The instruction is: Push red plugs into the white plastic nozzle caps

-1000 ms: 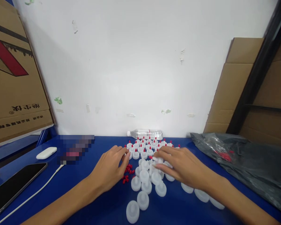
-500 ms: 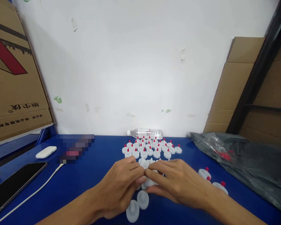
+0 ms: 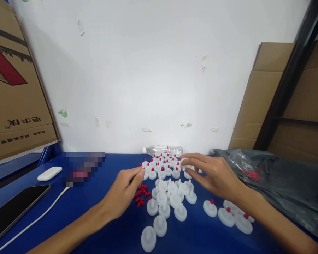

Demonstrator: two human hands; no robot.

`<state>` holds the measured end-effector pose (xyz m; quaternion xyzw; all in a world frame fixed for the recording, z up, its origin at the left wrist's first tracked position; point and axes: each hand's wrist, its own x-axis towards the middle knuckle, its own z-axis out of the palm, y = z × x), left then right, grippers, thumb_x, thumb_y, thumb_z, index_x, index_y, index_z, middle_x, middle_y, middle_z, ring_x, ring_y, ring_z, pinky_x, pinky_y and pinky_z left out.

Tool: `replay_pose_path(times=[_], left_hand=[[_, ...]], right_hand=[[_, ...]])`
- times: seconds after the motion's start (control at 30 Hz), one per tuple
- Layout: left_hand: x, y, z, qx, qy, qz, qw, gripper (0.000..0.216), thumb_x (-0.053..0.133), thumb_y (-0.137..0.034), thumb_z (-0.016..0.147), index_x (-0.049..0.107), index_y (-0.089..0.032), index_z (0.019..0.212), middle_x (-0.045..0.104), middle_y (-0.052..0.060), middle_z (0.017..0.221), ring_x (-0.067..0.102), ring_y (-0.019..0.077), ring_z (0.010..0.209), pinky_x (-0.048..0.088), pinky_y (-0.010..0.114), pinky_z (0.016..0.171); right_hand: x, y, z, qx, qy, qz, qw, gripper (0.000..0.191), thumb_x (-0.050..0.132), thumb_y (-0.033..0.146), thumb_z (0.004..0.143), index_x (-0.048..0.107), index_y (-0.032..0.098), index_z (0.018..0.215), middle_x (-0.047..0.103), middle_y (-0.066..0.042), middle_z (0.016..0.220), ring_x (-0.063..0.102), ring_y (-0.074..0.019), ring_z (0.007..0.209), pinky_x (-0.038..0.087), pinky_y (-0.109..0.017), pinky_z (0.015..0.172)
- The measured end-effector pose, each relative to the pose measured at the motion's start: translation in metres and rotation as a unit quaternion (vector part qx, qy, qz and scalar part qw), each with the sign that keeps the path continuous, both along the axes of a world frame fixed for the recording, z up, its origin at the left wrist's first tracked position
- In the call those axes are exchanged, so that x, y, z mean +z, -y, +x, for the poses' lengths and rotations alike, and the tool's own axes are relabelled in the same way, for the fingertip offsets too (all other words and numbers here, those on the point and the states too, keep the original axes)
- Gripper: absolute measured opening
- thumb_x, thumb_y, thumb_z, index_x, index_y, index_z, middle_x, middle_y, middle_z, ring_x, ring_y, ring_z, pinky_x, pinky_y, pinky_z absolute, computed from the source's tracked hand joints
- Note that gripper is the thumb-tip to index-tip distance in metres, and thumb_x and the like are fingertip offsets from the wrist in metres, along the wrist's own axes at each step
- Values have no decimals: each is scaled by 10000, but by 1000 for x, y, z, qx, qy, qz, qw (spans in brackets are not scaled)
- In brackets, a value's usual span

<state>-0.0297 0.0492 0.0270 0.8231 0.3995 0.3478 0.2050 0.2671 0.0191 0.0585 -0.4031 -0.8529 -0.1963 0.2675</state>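
Several white plastic caps lie bunched on the blue table. Behind them stand rows of caps with red tips. My left hand rests beside a small pile of red tips, its thumb and fingers pinched together near the rows; what they hold is too small to make out. My right hand reaches to the right end of the rows, fingers closed on a white cap. Three red-tipped caps lie under my right forearm.
A clear water bottle lies against the white wall. A dark plastic bag covers the table's right side. At left are a black tablet, a white cable and a white case. Cardboard boxes stand on both sides.
My hands were joined over the loose caps in front. They have parted: the right hand has moved back to the rows with a cap, the left toward the red tips.
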Motion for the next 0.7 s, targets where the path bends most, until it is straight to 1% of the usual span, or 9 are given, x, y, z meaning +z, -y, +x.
replay_pose_path(times=[0.1,0.2,0.23,0.27,0.37,0.43,0.5,0.57,0.7], left_hand=[[-3,-7,-2,64,-121,74,988,355,357,-363,1025,474,-200,732,526,5,709,474,183,694,339,305,637],[-7,-11,-3,81,-182,97,975,274,378,-291,1015,570,-197,843,602,44,847,545,225,846,397,333,726],[-8,-12,-3,82,-192,101,973,265,381,-275,1014,592,-197,875,614,53,892,553,232,887,410,341,754],[-9,-13,-4,84,-199,104,971,264,383,-265,1014,612,-197,902,621,61,930,557,236,918,419,349,776],[-9,-15,-5,89,-214,103,967,281,386,-251,1018,651,-193,945,628,74,973,565,241,948,435,360,804],[-9,-16,-6,90,-219,97,967,287,392,-246,1017,664,-190,945,632,74,961,574,239,937,443,361,803],[-9,-17,-5,88,-221,95,967,281,400,-238,1012,667,-191,942,636,73,953,583,238,933,448,358,801],[-9,-18,-5,88,-222,97,966,267,405,-229,1007,663,-196,948,638,71,957,591,238,936,452,353,800],[-11,-19,-5,86,-227,98,965,239,416,-218,997,654,-203,981,646,70,974,606,241,940,463,352,808]], right_hand=[[2,0,-3,15,-6,-77,997,186,486,311,1014,645,248,1088,699,-52,1233,714,-189,941,520,-280,716],[7,4,-5,4,-20,-133,991,198,551,411,983,673,255,990,642,-46,1320,690,-147,764,510,-296,699],[9,5,-5,-1,-28,-149,988,210,575,439,968,681,258,963,639,-40,1309,664,-130,717,500,-294,683],[13,6,-4,-5,-37,-166,985,216,596,456,953,687,260,943,656,-32,1250,637,-121,691,485,-288,666],[22,8,2,9,-56,-244,968,201,652,448,915,705,254,908,695,-2,928,591,-130,687,433,-258,618],[26,9,5,37,-52,-318,946,200,677,436,895,728,243,889,690,8,807,575,-130,664,409,-244,584],[26,10,7,64,-37,-389,918,190,693,422,881,757,244,899,707,11,785,576,-128,658,408,-237,577],[22,11,8,74,-24,-433,898,157,703,390,873,776,258,915,730,16,798,593,-130,674,423,-233,591],[15,11,6,79,-21,-462,883,131,725,335,852,783,283,956,755,23,836,639,-140,710,450,-231,609]])
